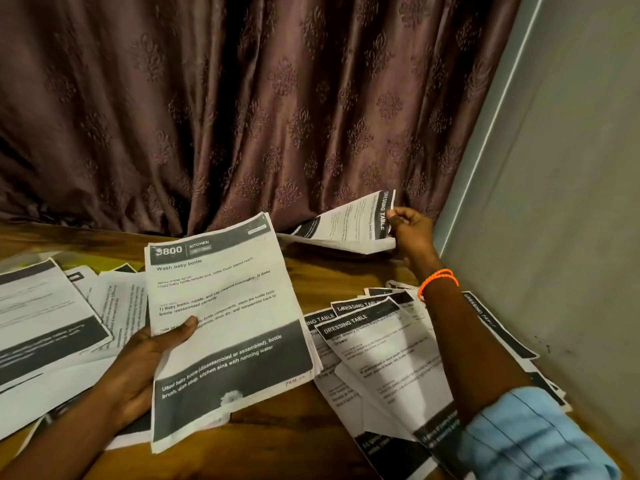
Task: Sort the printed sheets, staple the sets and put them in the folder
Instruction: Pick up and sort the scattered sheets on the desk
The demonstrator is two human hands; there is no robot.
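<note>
Up close, left hand [145, 362] holds kitchen sheet [225, 327], thumb on top, fingers curled under, above wooden table [294, 420]. Right hand [410, 230] pinches edge of dressing table sheet [353, 221] by curtain [242, 109]. Orange band [438, 280] on wrist. Dressing table pile [381, 358] under right arm. More sheets [45, 323] lie left.

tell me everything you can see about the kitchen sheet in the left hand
The kitchen sheet is white printed paper, slightly creased, with a dark header band reading "800 KITCHEN", the title "Wash baby bottle", small body text and a dark band of white text near its lower end. It looks like the top of a thin stack. It is held up above the wooden table, tilted, header away from the person. The left hand has it at the left edge, thumb across the front, fingers behind.
</note>
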